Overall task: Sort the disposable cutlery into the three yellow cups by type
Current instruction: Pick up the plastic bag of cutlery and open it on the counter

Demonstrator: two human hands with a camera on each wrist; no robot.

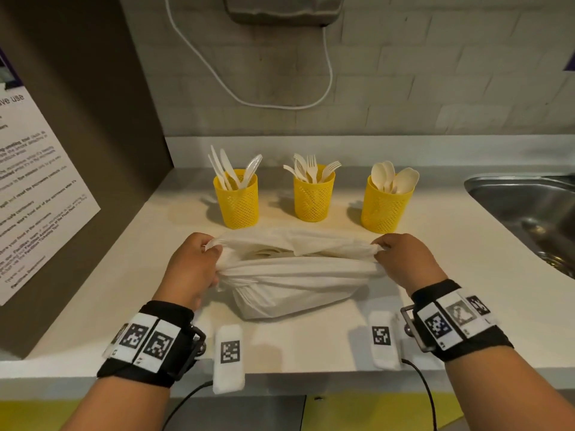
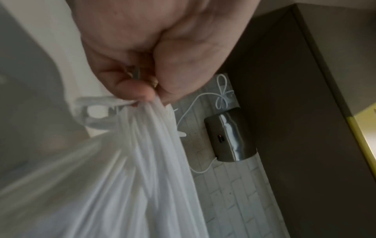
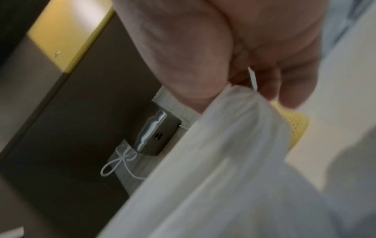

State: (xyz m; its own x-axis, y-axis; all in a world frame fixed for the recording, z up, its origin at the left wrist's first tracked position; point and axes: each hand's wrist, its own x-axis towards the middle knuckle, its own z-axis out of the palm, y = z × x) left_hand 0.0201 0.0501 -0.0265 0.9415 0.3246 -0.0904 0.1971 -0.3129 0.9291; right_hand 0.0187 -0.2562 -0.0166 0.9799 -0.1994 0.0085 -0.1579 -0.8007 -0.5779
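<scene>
Standing in a row at the back of the pale surface [image 1: 311, 343]: 3 yellow mesh cups. Holding knives [image 1: 224, 168], plus what looks like a clear spoon: the left cup [image 1: 238, 202]. Bristling with forks [image 1: 312, 169]: the middle cup [image 1: 313, 196]. Holding spoons [image 1: 395, 177]: the right cup [image 1: 385, 206], showing in the right wrist view as a yellow mesh patch [image 3: 295, 122] beyond the fingers.

Lying just in front of the middle cup, between it and the surface's near edge: a white plastic bag [image 1: 295, 275], being stretched wide at its mouth. Gripping the bag's left end, fingers curled tight around gathered plastic: the left hand [image 1: 191, 269], seen from the left wrist as a closed fist [image 2: 146, 53] with bag folds [image 2: 142, 161] bunching out below the thumb. Pinching the bag's right end in curled fingers: the right hand [image 1: 404, 259], seen from the right wrist [image 3: 244, 56] with the plastic [image 3: 223, 161] running off, blurred. Hard to make out what is lying inside the bag.

Sitting well to the right of the cups: a steel sink [image 1: 529, 209]. Hanging on the brick wall above the middle cup: a metal dispenser [image 1: 284, 9] trailing a looping white cable [image 1: 217, 79]. Standing left of the cups: a dark panel carrying a printed notice [image 1: 34, 188].
</scene>
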